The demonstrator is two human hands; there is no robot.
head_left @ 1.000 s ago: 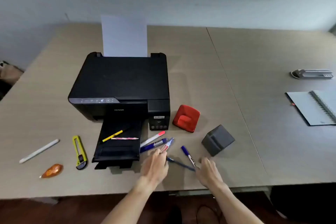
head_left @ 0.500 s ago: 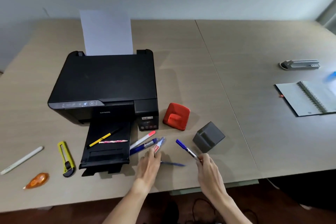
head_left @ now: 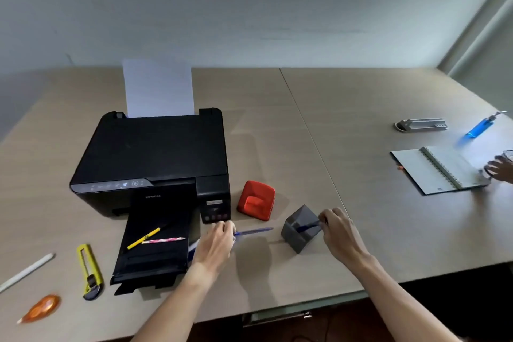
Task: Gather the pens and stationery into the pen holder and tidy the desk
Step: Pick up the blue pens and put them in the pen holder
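**Pen going into the holder**

At the right fingertips, a blue pen [head_left: 307,227] is tipped into the mouth of the grey holder [head_left: 301,229], its lower end already inside while the upper end is pinched between thumb and forefinger of the right hand [head_left: 340,233]. The holder sits cornerwise on the desk [head_left: 361,108], just left of those fingers and near the red punch [head_left: 256,200].

Left of the holder, the left hand [head_left: 215,244] is closed around a bundle of pens [head_left: 251,231]; one bluish barrel pokes out past the fingers toward the holder, and more seem tucked under the palm, though how many I cannot tell.

Pens are light, stiff and smooth, so a fingertip pinch near the upper end is enough to steer one down; a bundle is likelier to slip, so it probably wants a full-fist grip about mid-barrel. The holder looks small and light and may skid or tip if a pen catches its wall.

Farther left of the left hand, a yellow pencil [head_left: 144,237] and a pink one [head_left: 163,241] lie on the printer [head_left: 155,158] tray; beyond them lie a yellow cutter [head_left: 90,271], a white pen [head_left: 26,272] and an orange tape dispenser [head_left: 40,308], all yet to be gathered.
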